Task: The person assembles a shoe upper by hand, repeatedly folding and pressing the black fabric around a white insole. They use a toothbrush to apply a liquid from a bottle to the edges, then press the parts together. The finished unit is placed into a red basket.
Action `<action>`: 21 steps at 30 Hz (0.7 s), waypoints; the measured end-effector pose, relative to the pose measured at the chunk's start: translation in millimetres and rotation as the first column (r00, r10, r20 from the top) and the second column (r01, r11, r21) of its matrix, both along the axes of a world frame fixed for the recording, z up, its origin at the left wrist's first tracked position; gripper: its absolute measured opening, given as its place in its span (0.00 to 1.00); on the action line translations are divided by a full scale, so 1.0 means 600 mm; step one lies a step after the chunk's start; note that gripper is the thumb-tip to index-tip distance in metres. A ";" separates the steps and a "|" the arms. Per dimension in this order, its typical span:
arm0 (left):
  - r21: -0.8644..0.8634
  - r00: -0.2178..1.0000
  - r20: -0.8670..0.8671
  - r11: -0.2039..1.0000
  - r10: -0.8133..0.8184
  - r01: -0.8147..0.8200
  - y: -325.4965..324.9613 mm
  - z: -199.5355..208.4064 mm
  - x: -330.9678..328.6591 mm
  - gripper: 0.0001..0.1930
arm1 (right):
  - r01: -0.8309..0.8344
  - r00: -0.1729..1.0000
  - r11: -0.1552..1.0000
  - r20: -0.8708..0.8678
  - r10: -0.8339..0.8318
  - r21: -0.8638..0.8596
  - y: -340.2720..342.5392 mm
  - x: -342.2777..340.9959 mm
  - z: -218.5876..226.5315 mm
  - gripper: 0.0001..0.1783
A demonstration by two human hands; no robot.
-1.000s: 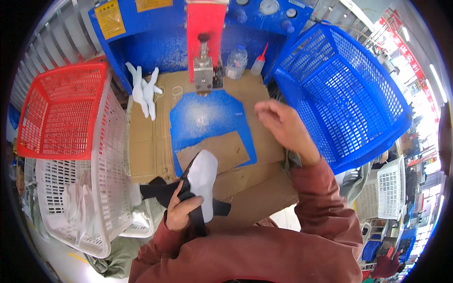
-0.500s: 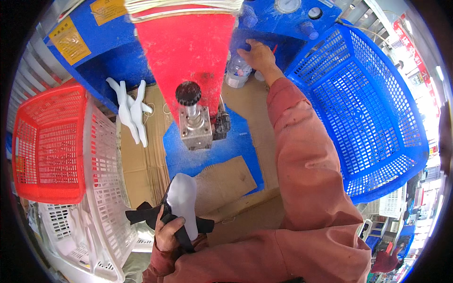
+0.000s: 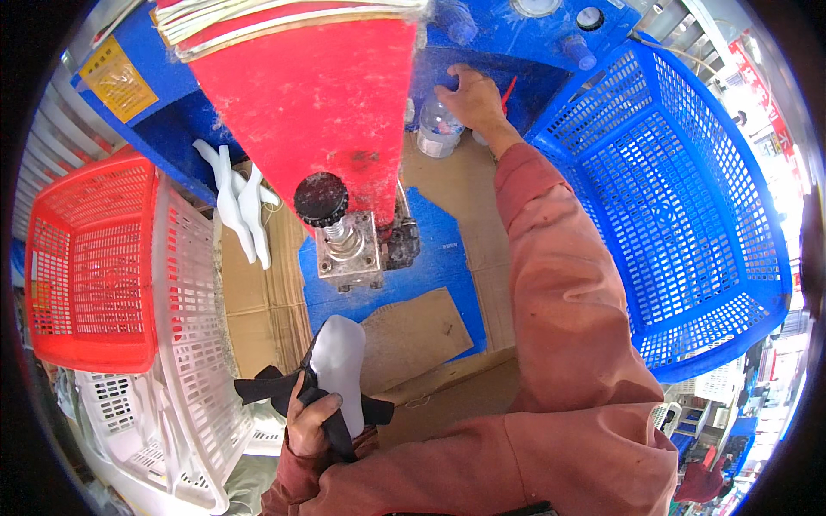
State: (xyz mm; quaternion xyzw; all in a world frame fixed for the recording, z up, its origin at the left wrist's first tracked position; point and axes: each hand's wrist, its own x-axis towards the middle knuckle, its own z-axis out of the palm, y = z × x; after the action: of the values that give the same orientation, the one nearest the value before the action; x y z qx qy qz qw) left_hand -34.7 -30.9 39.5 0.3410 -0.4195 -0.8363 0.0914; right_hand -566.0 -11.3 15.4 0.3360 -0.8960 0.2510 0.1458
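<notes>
My left hand (image 3: 311,421) grips a sandal (image 3: 339,365) with a white foot-shaped sole and black straps, holding it low in front of me. Its fingers and thumb wrap round the strap side. My right arm stretches forward into the recess of a blue machine. There my right hand (image 3: 475,101) hovers at the top of a clear plastic bottle (image 3: 440,132), thumb and forefinger apart and bent. Whether the thumb touches the bottle is hard to see, and its other fingers are partly hidden. Between the hands stands the machine's red arm (image 3: 318,112) with a metal head (image 3: 348,258) and black knob.
White foot-shaped pieces (image 3: 245,206) lie on cardboard at the left of the machine. A red basket (image 3: 90,275) and a white basket (image 3: 194,344) stand at left, a large blue basket (image 3: 671,206) at right. A loose cardboard piece (image 3: 422,335) covers part of the blue plate.
The view has shifted slightly, so the red arm and metal head appear farther left and lower. Both hands keep nearly the same places, the left still holding the sandal.
</notes>
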 end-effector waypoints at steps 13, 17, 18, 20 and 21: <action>0.001 1.000 0.001 1.000 -0.031 0.031 -0.004 -0.012 -0.006 0.30 | -0.186 0.982 0.981 0.026 0.185 0.048 0.014 -0.021 0.024 0.29; 0.000 1.000 -0.012 1.000 -0.023 0.023 -0.002 -0.014 -0.004 0.28 | -0.104 0.992 0.995 -0.074 0.105 0.008 0.014 -0.003 0.027 0.29; -0.001 1.000 -0.024 1.000 -0.016 0.016 -0.001 -0.014 -0.003 0.28 | -0.088 0.994 0.996 -0.069 0.088 0.006 0.015 0.003 0.028 0.30; -0.004 1.000 -0.002 1.000 -0.017 0.017 0.000 -0.013 -0.001 0.27 | -0.055 0.996 0.998 -0.069 0.054 -0.020 0.017 0.014 0.032 0.29; -0.011 1.000 0.000 1.000 -0.012 0.012 0.000 -0.013 -0.001 0.27 | -0.040 0.996 0.998 -0.076 0.036 -0.044 0.018 0.018 0.034 0.29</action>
State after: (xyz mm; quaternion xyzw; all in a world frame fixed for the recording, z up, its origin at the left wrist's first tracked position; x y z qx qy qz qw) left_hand -35.0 -31.0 31.7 0.3379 -0.4263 -0.8344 0.0883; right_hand -555.0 -0.5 35.7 0.3588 -0.8774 0.2614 0.1823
